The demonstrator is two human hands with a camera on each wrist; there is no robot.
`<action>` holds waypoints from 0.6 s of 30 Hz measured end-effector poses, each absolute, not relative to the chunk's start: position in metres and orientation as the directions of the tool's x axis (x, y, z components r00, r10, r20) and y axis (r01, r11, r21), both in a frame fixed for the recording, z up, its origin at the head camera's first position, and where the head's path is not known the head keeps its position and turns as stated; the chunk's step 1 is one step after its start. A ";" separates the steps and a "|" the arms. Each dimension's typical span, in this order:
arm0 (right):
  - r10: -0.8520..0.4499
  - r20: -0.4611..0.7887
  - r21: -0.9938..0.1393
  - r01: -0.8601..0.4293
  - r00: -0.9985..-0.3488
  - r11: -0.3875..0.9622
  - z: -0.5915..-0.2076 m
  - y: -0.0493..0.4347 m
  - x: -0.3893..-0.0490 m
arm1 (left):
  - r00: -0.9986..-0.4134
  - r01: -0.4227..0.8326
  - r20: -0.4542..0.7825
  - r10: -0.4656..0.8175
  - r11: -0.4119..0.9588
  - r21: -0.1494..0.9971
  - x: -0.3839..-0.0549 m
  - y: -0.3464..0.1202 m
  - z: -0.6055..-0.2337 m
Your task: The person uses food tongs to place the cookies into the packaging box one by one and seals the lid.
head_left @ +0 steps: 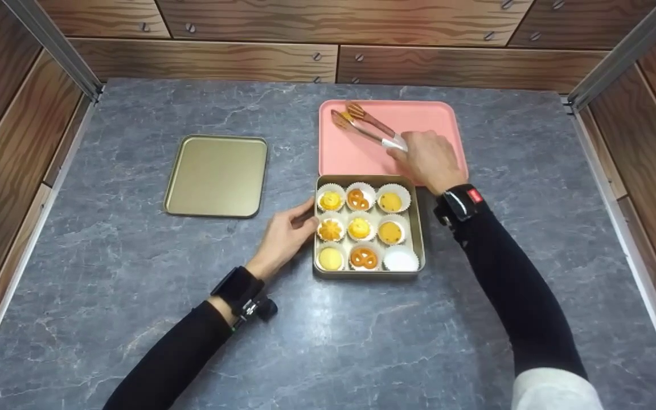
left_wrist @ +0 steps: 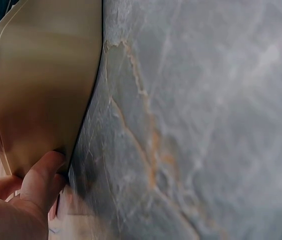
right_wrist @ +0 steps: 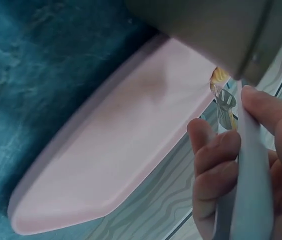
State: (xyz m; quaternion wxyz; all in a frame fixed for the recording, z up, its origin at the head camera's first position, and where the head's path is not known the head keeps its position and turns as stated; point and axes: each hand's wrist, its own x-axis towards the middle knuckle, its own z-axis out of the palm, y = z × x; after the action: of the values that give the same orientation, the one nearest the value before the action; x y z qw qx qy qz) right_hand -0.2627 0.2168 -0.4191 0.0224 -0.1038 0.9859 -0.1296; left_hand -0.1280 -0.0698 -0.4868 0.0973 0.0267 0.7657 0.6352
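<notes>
My right hand (head_left: 431, 159) holds a pair of tongs (head_left: 378, 135) over the pink tray (head_left: 447, 117). Between the tongs' brown slotted ends is a small yellow cookie (head_left: 347, 115), partly hidden by them; it also shows in the right wrist view as a yellow piece (right_wrist: 219, 75). The fingers of my left hand (head_left: 285, 236) touch the left wall of a square gold tin (head_left: 368, 274). Inside the tin, white paper cups hold pretzels (head_left: 364, 258), round cookies (head_left: 331, 258) and swirled yellow cookies (head_left: 359, 228). The front right paper cup (head_left: 401, 259) shows only white.
A gold lid (head_left: 217, 176) lies flat on the grey marbled table (head_left: 134, 273), left of the tin. The tray sits directly behind the tin, their edges overlapping in the head view. Wood-patterned panels (head_left: 214, 62) rise at the back and sides.
</notes>
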 end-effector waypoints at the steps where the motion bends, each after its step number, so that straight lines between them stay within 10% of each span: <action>1: -0.214 -0.008 -0.255 -0.205 -0.977 0.945 -0.420 0.218 -0.260 | -0.980 -0.083 -0.116 0.163 0.193 0.978 -0.128 -0.070 -0.487; 18: -0.265 0.074 -0.230 -0.276 -0.961 0.933 -0.427 0.258 -0.220 | -0.980 -0.084 -0.120 0.159 0.212 0.974 -0.127 -0.069 -0.487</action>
State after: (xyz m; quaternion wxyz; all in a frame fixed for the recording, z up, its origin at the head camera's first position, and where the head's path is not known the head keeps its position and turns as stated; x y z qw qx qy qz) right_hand -0.2203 0.2581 -0.4273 -0.0211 -0.1376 0.9830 -0.1199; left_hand -0.1269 -0.0690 -0.4866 0.0970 0.0242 0.7725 0.6271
